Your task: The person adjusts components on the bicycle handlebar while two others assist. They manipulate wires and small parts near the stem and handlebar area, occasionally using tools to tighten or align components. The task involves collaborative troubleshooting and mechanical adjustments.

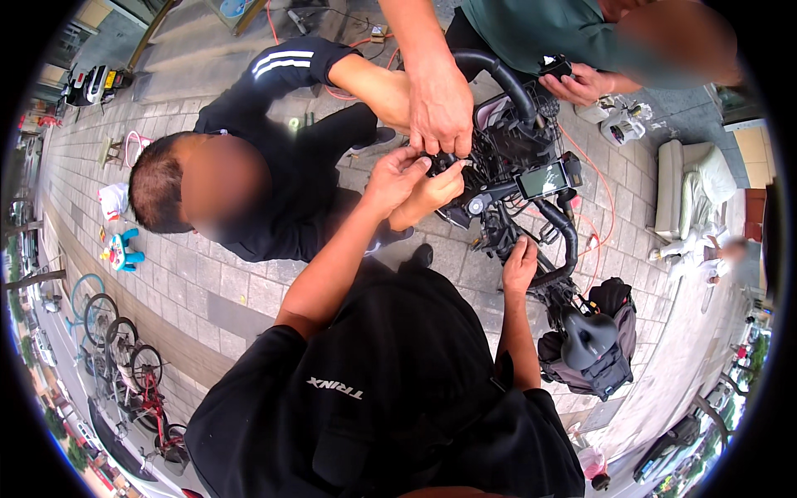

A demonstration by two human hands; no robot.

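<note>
My left hand [393, 180] is closed in a pinch at a small black part [427, 160] on the front of a black bicycle. Two other people's hands crowd the same spot: one hand [440, 108] reaches down from above, another [432, 199] comes from the person at left. Fingers hide most of the part. Nearer the saddle, my right hand [520, 264] is closed beside the handlebar [564, 236], its fingers curled at a dark piece of the bike that I cannot make out. A small screen device [544, 181] sits by the stem.
The saddle [588, 339] and dark rear bags [610, 369] stand to my right. A person in a dark shirt [266, 91] leans in at left; one in green [540, 33] holds a black object [554, 66]. An orange cord [613, 191] crosses the paving. A pale sofa [693, 187] stands beyond.
</note>
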